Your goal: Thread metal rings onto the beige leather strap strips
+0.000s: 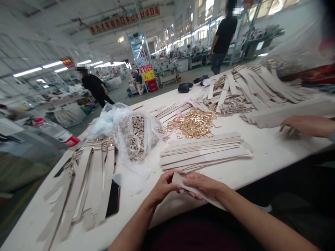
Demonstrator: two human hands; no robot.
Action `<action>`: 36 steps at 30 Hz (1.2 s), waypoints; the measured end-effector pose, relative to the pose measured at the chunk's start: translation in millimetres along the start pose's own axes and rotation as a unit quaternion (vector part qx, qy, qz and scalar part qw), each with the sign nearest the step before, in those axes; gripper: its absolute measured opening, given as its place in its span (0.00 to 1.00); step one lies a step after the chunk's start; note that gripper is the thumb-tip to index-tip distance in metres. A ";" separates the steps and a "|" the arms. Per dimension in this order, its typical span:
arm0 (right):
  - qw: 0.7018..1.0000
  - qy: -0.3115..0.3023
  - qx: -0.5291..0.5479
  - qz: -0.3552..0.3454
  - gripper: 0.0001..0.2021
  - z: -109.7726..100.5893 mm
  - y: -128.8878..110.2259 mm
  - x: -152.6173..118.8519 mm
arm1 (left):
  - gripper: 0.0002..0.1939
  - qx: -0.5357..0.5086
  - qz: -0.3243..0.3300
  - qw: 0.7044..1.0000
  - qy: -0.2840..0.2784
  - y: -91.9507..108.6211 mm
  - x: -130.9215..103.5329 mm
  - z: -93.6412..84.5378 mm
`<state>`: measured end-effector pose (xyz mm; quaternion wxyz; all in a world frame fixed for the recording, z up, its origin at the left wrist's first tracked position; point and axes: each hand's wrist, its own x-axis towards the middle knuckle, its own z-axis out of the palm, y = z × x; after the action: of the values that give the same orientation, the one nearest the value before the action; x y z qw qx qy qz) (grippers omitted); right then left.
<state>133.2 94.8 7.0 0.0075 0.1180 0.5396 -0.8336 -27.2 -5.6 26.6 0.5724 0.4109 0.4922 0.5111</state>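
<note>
At the table's near edge both my hands grip one beige strap (179, 179). My left hand (164, 186) pinches its end, and my right hand (203, 184) holds it just beside, with the strap's tail running under my right wrist. Right behind my hands lies a stack of bare beige straps (204, 153). A heap of gold buckles (192, 123) sits beyond that stack. To the left, a clear plastic bag (136, 137) holds more buckles.
Straps fitted with buckles (86, 184) lie fanned out at the left, and a dark phone (113, 200) lies among them. More finished straps (251, 87) pile up at the far right. A co-worker's hand (306, 125) rests on the white table (261, 146). Two people stand in the hall beyond.
</note>
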 end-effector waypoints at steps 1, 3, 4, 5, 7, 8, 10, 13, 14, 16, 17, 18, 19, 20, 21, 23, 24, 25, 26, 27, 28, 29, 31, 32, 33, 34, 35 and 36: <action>1.000 -0.002 0.023 0.001 0.22 1.8 6.0 -0.2 | 0.21 -0.011 -0.005 1.000 0.000 -3.6 -1.6 1.3; 0.999 0.013 0.047 -0.001 0.22 7.4 16.4 1.6 | 0.15 -0.015 -0.008 0.999 0.032 -11.5 -2.4 2.6; 0.998 0.029 0.049 -0.003 0.22 10.5 20.4 3.3 | 0.12 -0.012 -0.006 0.998 0.058 -15.6 -1.9 2.5; 0.998 0.047 0.041 -0.008 0.22 13.6 23.2 5.2 | 0.10 -0.006 -0.004 0.996 0.084 -19.3 -1.2 1.8; 0.996 0.088 0.001 -0.026 0.20 18.7 25.3 8.4 | 0.09 0.009 0.005 0.991 0.133 -25.4 0.1 -0.5; 0.993 0.111 -0.032 -0.036 0.19 20.5 24.7 9.3 | 0.10 0.018 0.012 0.988 0.153 -27.6 0.4 -1.6; 0.980 0.155 -0.114 -0.055 0.17 22.8 20.5 9.1 | 0.11 0.041 0.029 0.982 0.183 -30.4 0.5 -3.4; 0.953 0.197 -0.214 -0.087 0.14 23.4 12.7 6.1 | 0.12 0.075 0.028 0.982 0.171 -29.6 1.5 -9.1; 0.946 0.207 -0.228 -0.097 0.13 22.7 11.3 5.1 | 0.13 0.083 0.018 0.986 0.142 -27.4 3.0 -14.4; 0.938 0.228 -0.236 -0.108 0.13 19.9 12.2 4.4 | 0.17 0.132 0.004 0.987 0.097 -19.0 8.8 -34.2; 0.936 0.241 -0.233 -0.106 0.13 17.9 14.3 4.8 | 0.18 0.179 0.008 0.978 0.107 -12.7 13.2 -49.2; 0.935 0.252 -0.228 -0.100 0.14 15.6 17.5 5.8 | 0.19 0.232 0.019 0.962 0.142 -5.3 18.6 -67.2; 0.936 0.259 -0.221 -0.091 0.14 13.4 21.2 7.1 | 0.19 0.294 0.039 0.932 0.207 2.7 24.6 -87.2; 0.937 0.264 -0.214 -0.083 0.15 11.3 25.0 8.8 | 0.18 0.331 0.053 0.904 0.267 10.6 31.2 -108.3; 0.938 0.266 -0.208 -0.076 0.15 9.6 28.7 10.5 | 0.18 0.354 0.061 0.880 0.310 17.8 37.9 -128.9; 0.941 0.264 -0.200 -0.071 0.15 7.5 34.0 13.4 | 0.15 0.388 0.065 0.848 0.356 27.8 50.6 -164.1; 0.942 0.262 -0.199 -0.073 0.14 7.1 35.5 14.3 | 0.14 0.404 0.067 0.836 0.364 30.2 56.1 -177.1; 0.941 0.262 -0.199 -0.075 0.14 7.0 36.1 14.7 | 0.13 0.421 0.071 0.826 0.368 31.0 60.7 -186.7; 0.941 0.260 -0.200 -0.077 0.14 7.0 36.1 14.7 | 0.13 0.435 0.076 0.819 0.367 30.7 64.3 -193.3; 0.942 0.258 -0.199 -0.079 0.14 7.2 35.7 14.4 | 0.13 0.445 0.081 0.814 0.365 29.7 66.8 -197.3; 0.943 0.257 -0.198 -0.081 0.14 7.4 35.1 13.9 | 0.12 0.453 0.085 0.810 0.363 28.7 68.2 -199.5; 0.943 0.256 -0.196 -0.083 0.14 7.6 34.4 13.4 | 0.10 0.457 0.089 0.808 0.361 28.1 68.6 -200.6; 0.944 0.256 -0.191 -0.085 0.14 7.8 33.5 12.4 | 0.07 0.456 0.095 0.808 0.362 29.2 67.1 -201.1; 0.944 0.257 -0.189 -0.085 0.14 7.8 33.3 12.1 | 0.07 0.451 0.098 0.808 0.366 30.8 65.4 -200.9; 0.944 0.259 -0.187 -0.085 0.14 7.9 33.3 11.9 | 0.08 0.442 0.100 0.811 0.371 32.6 63.5 -200.2; 0.944 0.259 -0.187 -0.085 0.14 7.9 33.3 11.8 | 0.10 0.431 0.098 0.814 0.377 34.4 61.5 -198.7; 0.943 0.260 -0.187 -0.086 0.14 7.8 33.3 11.7 | 0.12 0.416 0.094 0.821 0.381 35.7 59.5 -196.5; 0.943 0.261 -0.187 -0.086 0.14 7.5 33.1 11.6 | 0.14 0.399 0.087 0.830 0.381 36.1 57.7 -193.3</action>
<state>125.1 75.5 -22.2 -0.1835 0.2811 0.6768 -0.6552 -224.2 50.2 19.1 0.0789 0.4173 0.7943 0.4344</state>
